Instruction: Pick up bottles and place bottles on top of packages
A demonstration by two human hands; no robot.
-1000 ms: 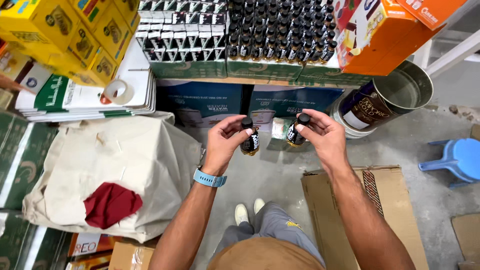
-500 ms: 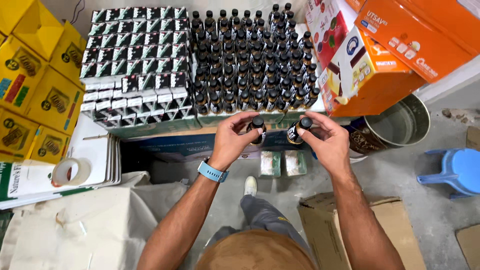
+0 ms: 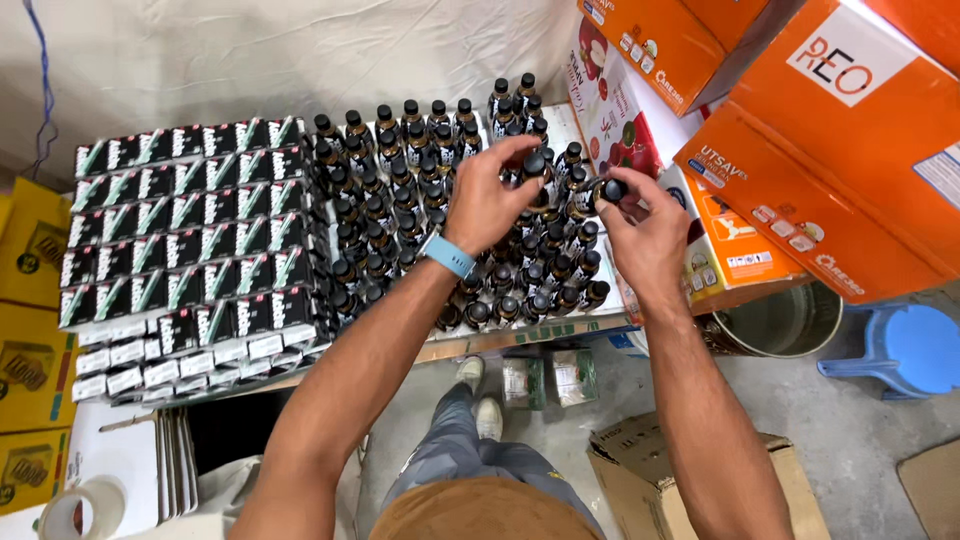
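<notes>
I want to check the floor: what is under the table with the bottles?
Under the table edge stand two small packs on the floor, beside the person's shoes. Further back is covered by the tabletop.

Two dark black-capped bottles held above packed bottle rows, right one tilted

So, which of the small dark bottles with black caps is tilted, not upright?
The small dark bottle in the right hand, at the right edge of the group; its black cap points sideways.

Table is packed: dark capped bottles in rows on the right half. Small black-and-white cartons fill the left half.
</notes>
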